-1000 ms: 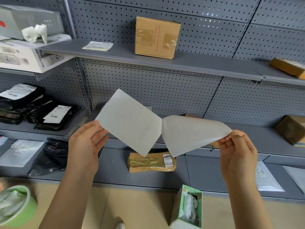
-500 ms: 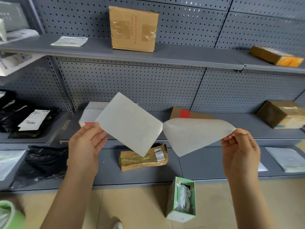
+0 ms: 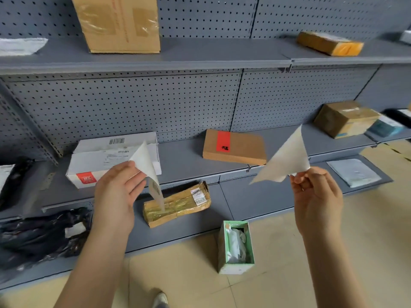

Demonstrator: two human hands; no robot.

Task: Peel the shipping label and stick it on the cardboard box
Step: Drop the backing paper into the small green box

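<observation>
Fingers [image 3: 131, 174] of the left hand [image 3: 115, 196] are lying mostly straight and together, pinching the shipping label [image 3: 148, 174] by its upper edge against the thumb hidden behind; label is hanging down, curling, plain side facing the camera, a bit of print showing on the lower curl. Right hand [image 3: 315, 196] is curling its fingers and pinching one corner of the backing sheet [image 3: 287, 161], which is sticking up and left as a pale triangle. Two sheets are well apart, not touching, held in the air in front of the grey pegboard shelving [image 3: 155, 107]. Big cardboard box [image 3: 120, 23] is standing upright on the top shelf, above and behind the left hand, taped on the front. Flat brown box [image 3: 235, 147] with a red strip is lying on the middle shelf between the hands; white carton [image 3: 106, 161] is sitting just behind the label. Taped brown parcel [image 3: 178, 203] is lying on the bottom shelf under the label; green open box [image 3: 235, 247] with crumpled paper inside is standing on the floor
</observation>
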